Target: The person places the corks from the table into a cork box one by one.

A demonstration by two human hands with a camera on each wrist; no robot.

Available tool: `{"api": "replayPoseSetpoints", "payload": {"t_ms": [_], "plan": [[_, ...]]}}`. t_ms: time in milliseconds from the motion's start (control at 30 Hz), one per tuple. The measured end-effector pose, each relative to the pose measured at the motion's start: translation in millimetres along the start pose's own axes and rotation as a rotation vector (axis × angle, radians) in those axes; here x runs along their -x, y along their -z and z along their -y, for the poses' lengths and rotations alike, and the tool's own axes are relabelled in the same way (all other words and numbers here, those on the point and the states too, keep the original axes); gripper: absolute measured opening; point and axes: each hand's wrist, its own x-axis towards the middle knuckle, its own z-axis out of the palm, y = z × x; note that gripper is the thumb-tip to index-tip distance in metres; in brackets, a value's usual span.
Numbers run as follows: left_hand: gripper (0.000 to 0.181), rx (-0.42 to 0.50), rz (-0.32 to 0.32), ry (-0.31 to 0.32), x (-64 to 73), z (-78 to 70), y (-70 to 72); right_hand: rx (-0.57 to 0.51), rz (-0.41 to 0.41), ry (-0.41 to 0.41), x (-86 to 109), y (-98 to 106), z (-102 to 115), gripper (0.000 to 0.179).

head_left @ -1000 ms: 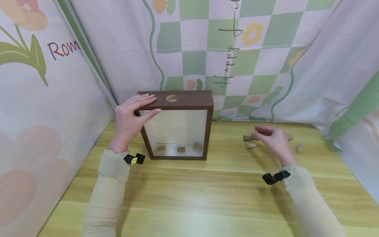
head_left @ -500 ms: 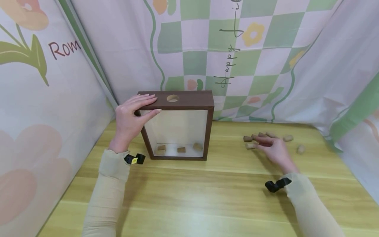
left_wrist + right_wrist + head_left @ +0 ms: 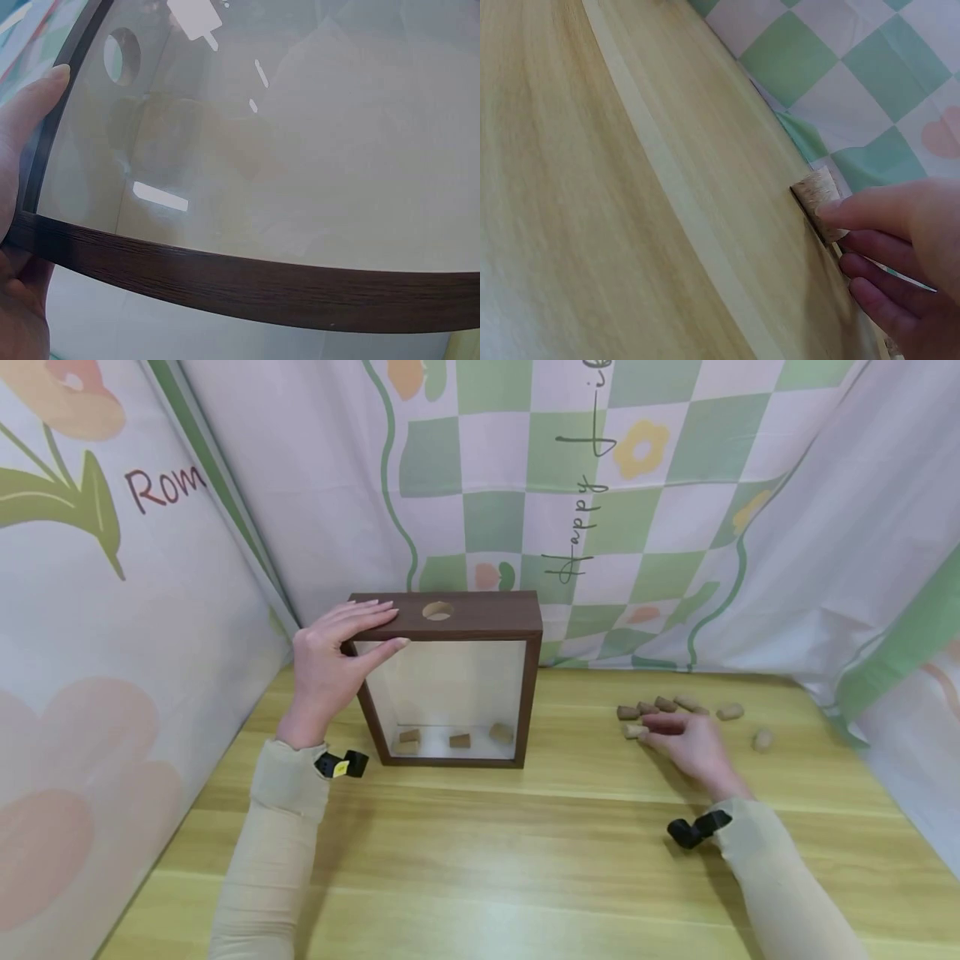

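A dark brown box frame (image 3: 528, 693) with a clear front stands upright on the wooden table, a round hole (image 3: 438, 610) in its top. At its upper left corner, my left hand (image 3: 322, 664) grips the edge, fingers flat along the top and thumb across the front. Several corks (image 3: 460, 741) lie on the floor inside the box. To the right, my right hand (image 3: 693, 747) pinches a pale cork (image 3: 817, 196) between thumb and fingers, low over the table. Just behind it lies a row of darker corks (image 3: 665, 704), partly hidden by the hand.
Two pale corks lie apart farther right, one cork (image 3: 730, 711) near the back and another cork (image 3: 762, 740) closer in. A checked green and white curtain (image 3: 585, 510) hangs behind the table (image 3: 525, 852), with printed cloth on the left side too.
My right hand has come down and slightly toward the front from the darker corks, and its fingers have closed on the pale cork. The left hand and the box have stayed put.
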Motion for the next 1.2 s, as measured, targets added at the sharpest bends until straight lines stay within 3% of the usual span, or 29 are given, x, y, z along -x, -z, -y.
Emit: {"api": "replayPoseSetpoints", "payload": {"t_ms": [767,1200], "plan": [[0.04,-0.001,0.004,0.01,2.7,-0.3,-0.8,0.007,0.005,0.068,0.1,-3.4,-3.5,0.03],[0.04,-0.004,-0.003,-0.008,0.5,-0.1,0.1,-0.058,0.016,-0.009,-4.8,-1.6,5.9,0.039]]}}
